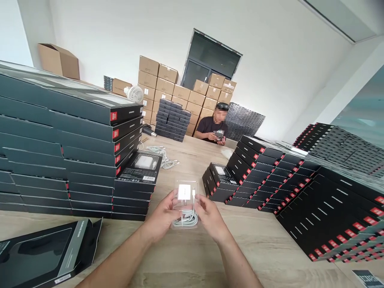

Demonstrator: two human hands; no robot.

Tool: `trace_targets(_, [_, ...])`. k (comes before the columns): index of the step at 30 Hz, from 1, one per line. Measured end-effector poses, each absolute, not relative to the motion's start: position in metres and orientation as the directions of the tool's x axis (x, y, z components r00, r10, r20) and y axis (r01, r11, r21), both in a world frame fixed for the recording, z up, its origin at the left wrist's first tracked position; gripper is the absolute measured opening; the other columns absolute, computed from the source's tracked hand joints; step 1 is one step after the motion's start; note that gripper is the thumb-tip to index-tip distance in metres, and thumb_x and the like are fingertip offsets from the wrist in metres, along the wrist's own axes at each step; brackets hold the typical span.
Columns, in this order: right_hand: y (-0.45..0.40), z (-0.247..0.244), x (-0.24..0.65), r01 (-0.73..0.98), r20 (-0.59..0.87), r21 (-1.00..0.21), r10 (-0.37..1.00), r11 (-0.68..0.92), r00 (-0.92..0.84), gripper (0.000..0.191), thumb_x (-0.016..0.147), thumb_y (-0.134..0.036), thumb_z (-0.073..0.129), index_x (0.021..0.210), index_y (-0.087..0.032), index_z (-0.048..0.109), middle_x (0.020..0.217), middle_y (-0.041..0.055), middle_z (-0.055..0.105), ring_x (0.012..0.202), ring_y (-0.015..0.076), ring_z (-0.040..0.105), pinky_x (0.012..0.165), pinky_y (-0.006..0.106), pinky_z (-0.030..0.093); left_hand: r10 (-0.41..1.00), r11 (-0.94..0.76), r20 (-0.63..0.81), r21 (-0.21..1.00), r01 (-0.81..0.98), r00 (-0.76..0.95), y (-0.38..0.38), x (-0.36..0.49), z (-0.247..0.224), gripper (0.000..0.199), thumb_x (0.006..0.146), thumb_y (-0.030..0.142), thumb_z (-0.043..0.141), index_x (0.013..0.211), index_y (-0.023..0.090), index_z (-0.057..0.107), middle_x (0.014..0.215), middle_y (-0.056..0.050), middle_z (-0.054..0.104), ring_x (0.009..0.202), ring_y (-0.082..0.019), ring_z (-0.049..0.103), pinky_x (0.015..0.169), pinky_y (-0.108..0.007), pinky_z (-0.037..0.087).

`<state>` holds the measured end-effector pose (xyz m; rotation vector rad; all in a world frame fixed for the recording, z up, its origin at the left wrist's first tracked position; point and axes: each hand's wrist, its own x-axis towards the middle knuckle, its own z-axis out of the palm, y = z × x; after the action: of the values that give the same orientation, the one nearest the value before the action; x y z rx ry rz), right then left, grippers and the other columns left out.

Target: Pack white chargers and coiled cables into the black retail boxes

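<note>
Between my two hands is a clear plastic tray [185, 205] with a white charger plug [184, 192] in its upper part and a coiled pale cable [189, 218] below. The cable's connector stands upright at the right of the plug. My left hand [163, 216] grips the tray's left edge, thumb over the front. On the right edge, the fingers of my right hand [210, 216] are closed. To the left on the table lies a black box [48, 252] with a clear window and its end flap open.
Stacked black boxes [75, 152] rise at the left, and more black box stacks [270, 172] stand at the right. Loose cables [169, 162] lie on the wooden table [192, 260]. Across it, a person [211, 128] holds a small package. Cardboard cartons [162, 86] line the wall.
</note>
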<state>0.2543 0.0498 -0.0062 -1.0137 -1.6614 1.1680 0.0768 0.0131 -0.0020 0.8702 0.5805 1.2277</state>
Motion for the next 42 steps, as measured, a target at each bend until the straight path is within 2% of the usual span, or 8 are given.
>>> trace_targets(6, [0.057, -0.009, 0.27, -0.152, -0.01, -0.987, 0.959, -0.055, -0.282, 0.076, 0.077, -0.049, 0.075, 0.144, -0.034, 0.043, 0.1, 0.0012, 0.068, 0.077, 0.0185, 0.066, 0.062, 0.029, 0.053, 0.922, 0.209, -0.037, 0.885, -0.416, 0.385, 0.011, 0.077, -0.002, 0.072, 0.057, 0.006, 0.071, 0.125, 0.023, 0.059, 0.131, -0.012, 0.063, 0.109, -0.033, 0.067, 0.076, -0.034, 0.054])
trace_targets(10, [0.054, -0.009, 0.276, -0.186, -0.054, -0.975, 0.946, -0.118, -0.319, 0.059, 0.075, -0.045, 0.079, 0.128, -0.026, 0.061, 0.09, 0.0023, 0.071, 0.073, 0.0184, 0.067, 0.056, 0.026, 0.052, 0.928, 0.165, -0.072, 0.959, -0.232, 0.365, -0.009, 0.073, 0.018, 0.071, 0.053, 0.01, 0.077, 0.121, 0.019, 0.062, 0.125, -0.013, 0.065, 0.113, -0.032, 0.064, 0.082, -0.034, 0.052])
trace_targets(13, [0.055, -0.008, 0.279, -0.238, -0.064, -0.959, 0.933, -0.156, -0.355, 0.044, 0.074, -0.04, 0.081, 0.113, -0.022, 0.069, 0.084, 0.0028, 0.073, 0.068, 0.0175, 0.068, 0.056, 0.026, 0.053, 0.95, 0.122, -0.151, 0.985, 0.122, 0.274, -0.046, 0.045, 0.041, 0.068, 0.067, 0.032, 0.08, 0.131, 0.022, 0.06, 0.128, -0.013, 0.064, 0.111, -0.029, 0.064, 0.092, -0.039, 0.05])
trace_targets(16, [0.056, -0.003, 0.279, -0.303, -0.107, -0.927, 0.932, -0.219, -0.346, 0.035, 0.076, -0.032, 0.078, 0.109, -0.021, 0.071, 0.082, 0.0043, 0.074, 0.065, 0.0176, 0.069, 0.053, 0.026, 0.055, 0.984, -0.008, -0.1, 0.804, 0.594, 0.149, -0.093, -0.008, 0.062, 0.055, 0.071, 0.039, 0.077, 0.124, 0.03, 0.067, 0.118, -0.008, 0.07, 0.109, -0.03, 0.064, 0.1, -0.043, 0.046])
trace_targets(20, [0.054, 0.005, 0.273, -0.389, -0.133, -0.887, 0.944, -0.249, -0.302, 0.031, 0.078, -0.022, 0.07, 0.109, -0.019, 0.07, 0.087, 0.0065, 0.076, 0.068, 0.0179, 0.071, 0.052, 0.026, 0.056, 0.998, 0.065, -0.034, 0.48, 0.875, -0.056, -0.121, -0.084, 0.062, 0.068, 0.056, 0.029, 0.079, 0.123, 0.033, 0.067, 0.142, -0.004, 0.058, 0.128, -0.037, 0.054, 0.108, -0.045, 0.041])
trace_targets(27, [0.052, 0.016, 0.267, -0.466, -0.126, -0.848, 0.95, -0.253, -0.287, 0.03, 0.078, -0.017, 0.064, 0.108, -0.017, 0.068, 0.079, 0.0046, 0.075, 0.064, 0.0182, 0.072, 0.052, 0.027, 0.057, 0.998, -0.012, -0.052, 0.249, 0.968, 0.026, -0.112, -0.087, 0.045, 0.074, 0.055, 0.019, 0.062, 0.127, 0.031, 0.064, 0.142, -0.006, 0.055, 0.129, -0.036, 0.051, 0.108, -0.048, 0.041])
trace_targets(36, [0.034, 0.02, 0.242, -0.74, 0.015, -0.667, 0.991, -0.087, -0.13, 0.044, 0.077, -0.026, 0.073, 0.12, -0.026, 0.062, 0.087, 0.0008, 0.074, 0.077, 0.018, 0.072, 0.07, 0.032, 0.06, 0.999, 0.054, -0.021, 0.314, 0.948, -0.05, -0.101, 0.034, 0.074, 0.1, 0.05, 0.026, 0.068, 0.146, 0.013, 0.046, 0.145, -0.02, 0.046, 0.137, -0.043, 0.036, 0.116, -0.051, 0.025])
trace_targets(42, [0.009, 0.018, 0.221, -0.581, 0.179, -0.802, 0.984, 0.139, -0.012, 0.057, 0.079, -0.047, 0.076, 0.131, -0.028, 0.061, 0.097, 0.0018, 0.069, 0.082, 0.0177, 0.066, 0.072, 0.034, 0.061, 0.972, 0.101, 0.177, 0.272, 0.957, -0.153, -0.089, 0.049, 0.06, 0.094, 0.056, 0.03, 0.066, 0.146, 0.013, 0.043, 0.139, -0.019, 0.048, 0.128, -0.04, 0.042, 0.11, -0.051, 0.029])
